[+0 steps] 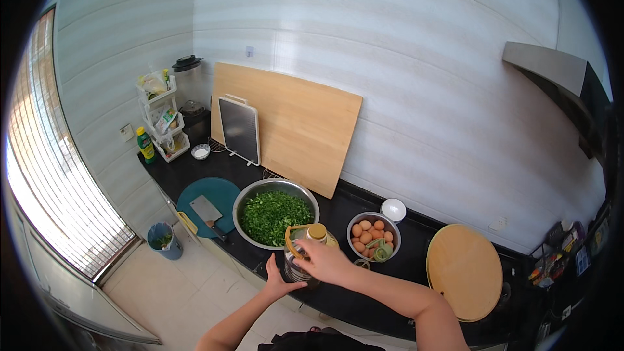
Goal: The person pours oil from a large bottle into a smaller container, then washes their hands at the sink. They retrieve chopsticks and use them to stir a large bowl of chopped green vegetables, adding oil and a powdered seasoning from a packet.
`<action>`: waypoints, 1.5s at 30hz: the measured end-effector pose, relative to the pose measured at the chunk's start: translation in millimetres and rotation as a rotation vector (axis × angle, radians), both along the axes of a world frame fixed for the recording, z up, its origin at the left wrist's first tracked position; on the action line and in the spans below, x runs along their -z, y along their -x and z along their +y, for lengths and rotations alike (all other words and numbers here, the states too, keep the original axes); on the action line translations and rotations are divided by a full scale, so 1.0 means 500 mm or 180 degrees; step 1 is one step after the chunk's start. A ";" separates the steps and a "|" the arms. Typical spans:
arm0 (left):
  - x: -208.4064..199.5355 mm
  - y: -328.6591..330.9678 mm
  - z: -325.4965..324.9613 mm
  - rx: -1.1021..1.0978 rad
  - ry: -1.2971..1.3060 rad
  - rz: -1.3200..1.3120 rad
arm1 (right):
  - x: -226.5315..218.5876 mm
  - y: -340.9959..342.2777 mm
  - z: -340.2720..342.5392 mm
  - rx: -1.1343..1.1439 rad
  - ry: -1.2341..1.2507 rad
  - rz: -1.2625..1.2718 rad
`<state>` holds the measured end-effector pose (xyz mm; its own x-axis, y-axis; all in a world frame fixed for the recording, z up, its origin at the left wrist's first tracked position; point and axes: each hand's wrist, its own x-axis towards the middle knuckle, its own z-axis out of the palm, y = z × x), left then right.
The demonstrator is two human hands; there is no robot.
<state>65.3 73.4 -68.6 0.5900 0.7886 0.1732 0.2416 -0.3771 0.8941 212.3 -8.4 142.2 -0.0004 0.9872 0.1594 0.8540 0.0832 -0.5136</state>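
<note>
A large clear jug (292,273) with a yellow cap and yellow handle stands at the counter's front edge, partly hidden by my hands. My right hand (320,260) is closed around the handle just below the cap. My left hand (281,282) is beside the jug's lower part, fingers spread and thumb pointing along its base; whether it touches is hard to tell. Just behind the jug, a wide steel bowl (240,229) holds chopped greens (273,213). To the right, a smaller metal bowl (398,233) contains brown eggs (366,236) and a pale green item.
Left of the greens, a cleaver (207,209) rests on a round teal board (188,190). A white bowl (393,209) stands behind the eggs. Round wooden lid-like board (464,273) lies right. Large wooden board (299,117) leans on the wall. A blue bin (170,250) stands on the floor.
</note>
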 end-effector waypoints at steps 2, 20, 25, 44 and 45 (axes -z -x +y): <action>0.011 0.009 0.001 0.0023 0.0911 0.0385 | 0.046 0.004 0.003 -0.0066 0.0439 0.0350; -0.251 -0.098 -0.071 0.0757 0.3984 -0.1787 | -0.191 -0.084 -0.036 0.0616 -0.0864 0.0947; -0.316 -0.190 -0.041 0.1095 0.3951 -0.1911 | -0.248 -0.165 -0.023 0.0756 -0.1112 0.0843; -0.147 -0.626 0.268 0.1742 0.4206 -0.1842 | -0.099 -0.458 0.207 0.1783 -0.1236 0.0423; -0.133 -0.640 0.281 0.1783 0.4287 -0.1813 | -0.086 -0.472 0.219 0.1851 -0.1196 0.0389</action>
